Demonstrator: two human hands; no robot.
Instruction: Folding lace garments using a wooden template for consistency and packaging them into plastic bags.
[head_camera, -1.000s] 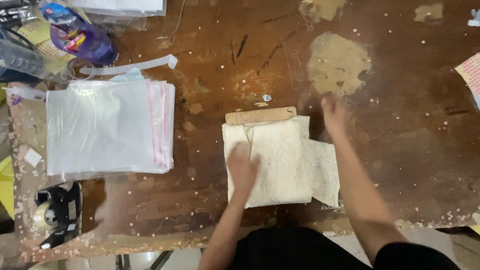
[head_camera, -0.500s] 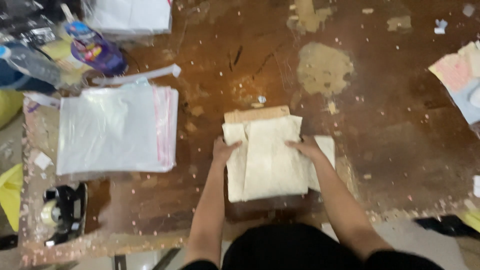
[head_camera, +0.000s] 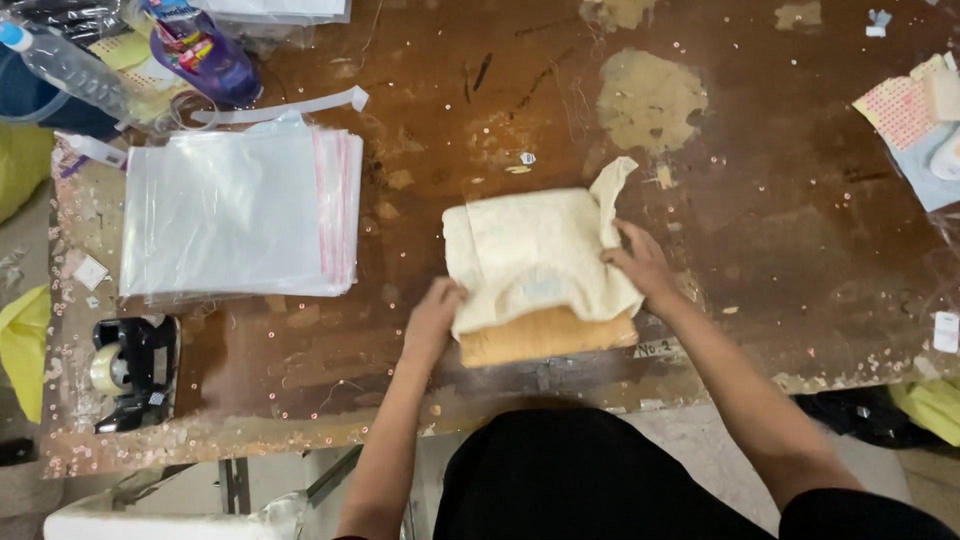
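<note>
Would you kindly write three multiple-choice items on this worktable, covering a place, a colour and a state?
1. Where does the stack of clear bags lie relative to the cream cloth?
A left of it
B right of it
C under it

2. What colour is the board under the cloth?
A blue
B tan
C black

3. How do the hands meet the cloth?
A both lifted away
B one touching
C both on it

Answers: 1 A, the bags sit at picture left. 2 B, its tan edge shows below the cloth. 3 C, left hand and right hand both press it.
</note>
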